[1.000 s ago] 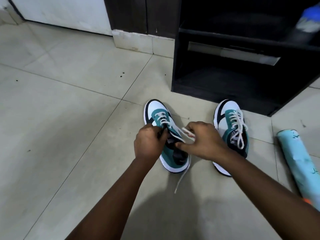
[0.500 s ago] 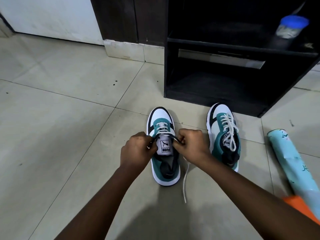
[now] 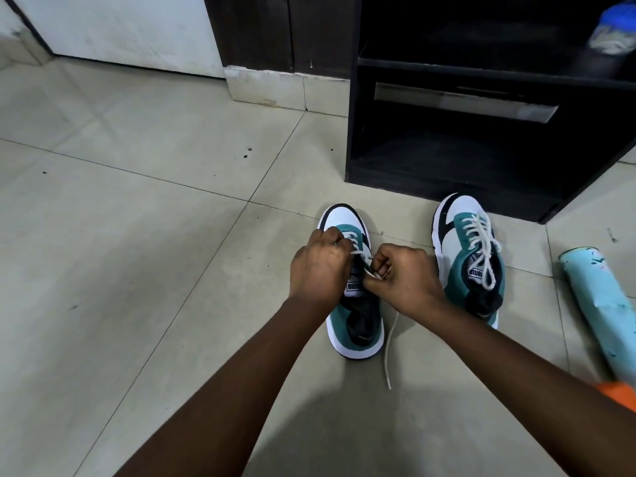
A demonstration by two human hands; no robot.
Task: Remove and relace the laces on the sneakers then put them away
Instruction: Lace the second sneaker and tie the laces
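Two teal, white and black sneakers stand on the tiled floor, toes pointing away from me. Over the left sneaker [image 3: 356, 325] my left hand [image 3: 318, 268] has its fingers curled at the upper eyelets on the shoe's left side. My right hand [image 3: 401, 278] pinches the white lace [image 3: 389, 346] just right of the tongue; a loose end trails down onto the floor. The right sneaker [image 3: 468, 256] stands apart, fully laced, its lace ends lying loose on top.
A black open shelf unit [image 3: 447, 166] stands just behind the sneakers, with a blue-lidded jar [image 3: 616, 32] on its upper shelf. A light blue rolled tube [image 3: 599, 304] with an orange end lies on the floor at the right. Bare tiles stretch to the left.
Both hands have shifted a little toward the toe of the left sneaker. The left sneaker has been turned straight, and the loose lace end now trails further down the floor.
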